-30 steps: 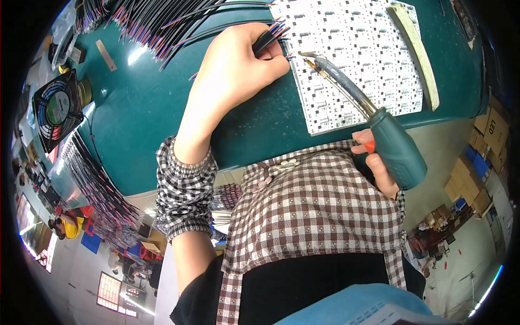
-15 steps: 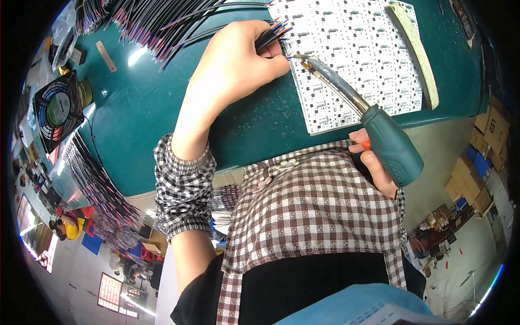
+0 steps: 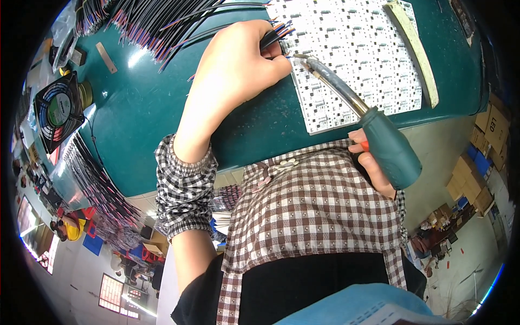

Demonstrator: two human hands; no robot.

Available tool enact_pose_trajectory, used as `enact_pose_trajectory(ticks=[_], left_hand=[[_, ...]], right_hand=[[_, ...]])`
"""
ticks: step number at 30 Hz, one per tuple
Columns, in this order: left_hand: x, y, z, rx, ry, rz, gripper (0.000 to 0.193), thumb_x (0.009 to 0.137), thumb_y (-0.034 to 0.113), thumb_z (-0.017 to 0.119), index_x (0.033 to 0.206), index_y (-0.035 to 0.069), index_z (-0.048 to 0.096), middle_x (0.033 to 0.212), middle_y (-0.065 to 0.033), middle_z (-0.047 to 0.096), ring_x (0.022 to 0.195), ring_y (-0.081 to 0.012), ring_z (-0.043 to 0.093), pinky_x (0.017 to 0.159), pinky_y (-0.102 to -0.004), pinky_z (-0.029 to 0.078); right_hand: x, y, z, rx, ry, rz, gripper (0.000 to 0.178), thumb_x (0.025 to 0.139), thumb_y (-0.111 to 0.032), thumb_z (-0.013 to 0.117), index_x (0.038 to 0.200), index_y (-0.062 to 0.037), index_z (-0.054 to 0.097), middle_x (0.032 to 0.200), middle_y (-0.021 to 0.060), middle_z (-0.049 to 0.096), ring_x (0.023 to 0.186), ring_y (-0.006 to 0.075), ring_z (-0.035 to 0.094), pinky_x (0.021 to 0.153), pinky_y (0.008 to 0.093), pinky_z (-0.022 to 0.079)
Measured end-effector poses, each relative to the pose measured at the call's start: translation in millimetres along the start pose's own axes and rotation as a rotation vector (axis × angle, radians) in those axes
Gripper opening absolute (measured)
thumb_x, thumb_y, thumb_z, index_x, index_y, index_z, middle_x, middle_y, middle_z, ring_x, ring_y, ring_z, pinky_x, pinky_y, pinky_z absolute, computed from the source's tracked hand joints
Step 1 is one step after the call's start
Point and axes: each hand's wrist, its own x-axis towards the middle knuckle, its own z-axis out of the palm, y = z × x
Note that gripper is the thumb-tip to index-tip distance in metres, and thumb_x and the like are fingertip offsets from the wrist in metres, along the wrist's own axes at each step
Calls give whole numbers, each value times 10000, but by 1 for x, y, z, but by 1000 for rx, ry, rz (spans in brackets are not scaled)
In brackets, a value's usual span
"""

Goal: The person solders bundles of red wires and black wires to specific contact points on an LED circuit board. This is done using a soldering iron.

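My left hand (image 3: 238,65) is closed around a few black-sheathed wires (image 3: 269,38), whose coloured ends stick out to the right beside its thumb and fingertips. One thin wire end pokes out past the thumb at the left edge of a white circuit board panel (image 3: 352,65). My right hand (image 3: 374,165) grips a soldering iron (image 3: 391,149) with a green handle, its fingers partly hidden behind it. The iron's bent tip reaches up and left to that wire end at the panel's edge; whether they touch I cannot tell. Small dark components cover the panel in rows.
A large bundle of black wires (image 3: 157,27) lies at the far left of the green table (image 3: 146,119). A pale curved strip (image 3: 414,51) rests on the panel's right side. At the left stand a small fan (image 3: 58,111) and a solder spool (image 3: 85,93); more wires (image 3: 100,179) hang nearby.
The left hand has shifted very slightly to the right, with the wires in it. The soldering iron's handle has tilted a little; its tip stays near the same spot.
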Motion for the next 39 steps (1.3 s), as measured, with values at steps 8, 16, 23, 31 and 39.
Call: enact_pose_trajectory(ticks=[8, 16, 23, 31, 39], left_hand=[[0, 1, -1, 13, 3, 7, 189, 699, 126, 667, 777, -27, 588, 646, -22, 542, 620, -81, 499, 598, -245, 431], [1, 0, 1, -37, -5, 15, 183, 717, 128, 677, 781, -23, 594, 653, -20, 547, 620, -75, 493, 588, -248, 420], [-16, -4, -5, -391, -68, -86, 190, 956, 181, 569, 955, -6, 602, 817, -31, 614, 702, -92, 540, 640, -241, 445], [-65, 22, -14, -232, 635, 144, 113, 923, 95, 606, 989, 9, 639, 815, -39, 627, 665, -111, 563, 596, -243, 459], [-31, -8, 11, 162, 309, 184, 202, 763, 217, 744, 887, 73, 675, 797, -94, 637, 715, -302, 633, 615, -381, 488]], right_hand=[[-4, 7, -3, 128, 29, -12, 645, 764, -49, 790, 1293, 94, 450, 1080, 215, 663, 953, 234, 685, 799, 323, 583], [-3, 6, -6, 163, 44, -25, 612, 769, -34, 778, 1278, 94, 465, 1068, 219, 665, 916, 233, 687, 777, 329, 583], [0, -5, -5, 165, 61, -38, 432, 924, -303, 582, 1106, 88, 550, 1038, 186, 586, 953, 277, 619, 741, 339, 569], [-1, -8, -6, 172, 118, -64, 499, 920, -334, 599, 1144, 107, 540, 1053, 191, 596, 965, 289, 632, 690, 335, 584], [-7, -6, -6, 290, -28, 41, 458, 896, -105, 654, 1307, 18, 495, 1211, 151, 605, 1098, 214, 597, 856, 331, 538]])
